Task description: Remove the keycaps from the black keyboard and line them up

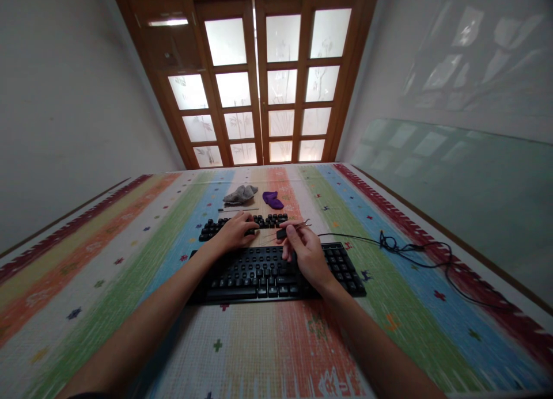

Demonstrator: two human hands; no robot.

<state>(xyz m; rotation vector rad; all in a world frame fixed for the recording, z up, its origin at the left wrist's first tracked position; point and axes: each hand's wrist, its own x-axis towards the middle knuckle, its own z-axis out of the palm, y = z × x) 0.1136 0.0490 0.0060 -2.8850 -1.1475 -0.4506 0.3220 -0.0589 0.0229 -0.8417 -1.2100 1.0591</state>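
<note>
A black keyboard lies on the striped cloth before me. Small bare key stems show across its upper left part, while keycaps sit on its lower rows and number pad. Behind it, loose black keycaps stand in rows. My left hand rests among them, thumb and fingers bent around a dark keycap; the grip is partly hidden. Over the keyboard, my right hand is closed on a thin wire keycap puller, with a black keycap at its fingertips.
Past the keycaps lie a thin rod, a crumpled grey cloth and a purple cloth. A black cable runs in loops to the right. The striped tablecloth reaches toward wooden glazed doors.
</note>
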